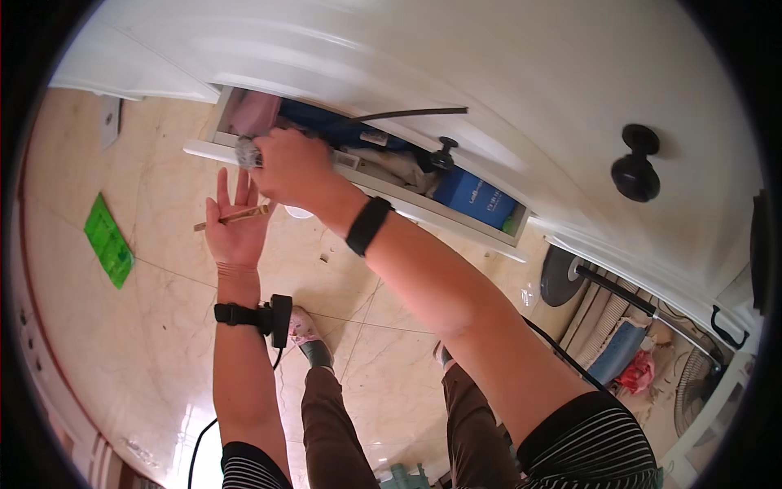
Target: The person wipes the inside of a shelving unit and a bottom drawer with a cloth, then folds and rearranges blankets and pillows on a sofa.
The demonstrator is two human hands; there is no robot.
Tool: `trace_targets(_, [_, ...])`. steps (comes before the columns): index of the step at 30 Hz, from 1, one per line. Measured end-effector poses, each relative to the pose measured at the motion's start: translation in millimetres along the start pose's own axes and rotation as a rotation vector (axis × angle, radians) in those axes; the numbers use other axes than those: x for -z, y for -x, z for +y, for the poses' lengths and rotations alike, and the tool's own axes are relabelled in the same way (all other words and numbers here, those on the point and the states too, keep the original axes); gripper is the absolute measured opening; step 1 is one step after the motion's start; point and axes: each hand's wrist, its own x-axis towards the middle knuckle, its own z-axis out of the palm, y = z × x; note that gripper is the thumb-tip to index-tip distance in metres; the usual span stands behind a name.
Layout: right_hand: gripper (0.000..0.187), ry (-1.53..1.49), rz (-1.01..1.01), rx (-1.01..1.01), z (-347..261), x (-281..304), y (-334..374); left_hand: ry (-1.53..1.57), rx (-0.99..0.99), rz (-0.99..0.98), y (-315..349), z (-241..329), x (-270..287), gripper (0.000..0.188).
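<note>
My right hand is over the left part of an open white drawer, its fingers curled closed round a grey, crinkled bundle. I cannot make out what kind of thing the bundle is. Just below it, my left hand is palm up with its fingers stretched out. A slim golden-brown stick lies across that palm, by the thumb. In the drawer are a pink thing, a blue box and pale crumpled items. A thin black strip sticks up over the drawer, its lower end hidden.
White cabinet fronts with black knobs rise beyond the drawer. On the tiled floor lies a green packet at left. Right of my legs are a round dark base with a pole, a fan and a red bag.
</note>
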Motion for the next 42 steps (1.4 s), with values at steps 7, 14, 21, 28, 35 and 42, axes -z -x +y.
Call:
trace_targets(7, [0.026, 0.144, 0.187, -0.001, 74, 30, 93, 0.033, -0.132, -0.038, 1, -24, -11, 0.044])
trace_targets(14, [0.024, 0.151, 0.059, 0.007, 130, 75, 159, -0.004, -0.251, -0.074, -6, -37, -12, 0.044])
trace_targets(21, [0.020, 0.334, -0.028, -0.114, 96, 72, 147, -0.077, -0.316, -0.134, -15, -53, -14, 0.044])
trace_targets(28, [0.019, 0.391, 0.070, -0.222, 137, 111, 227, -0.356, -0.142, 0.056, 14, -80, -44, 0.040])
trace_targets(35, [0.032, 0.082, 0.135, -0.185, 149, 148, 226, -0.509, -0.164, 0.175, 7, -90, -49, 0.038])
trace_targets(42, [0.030, 0.184, -0.003, -0.115, 131, 84, 174, -0.419, 0.076, 0.260, 14, -125, -59, 0.040])
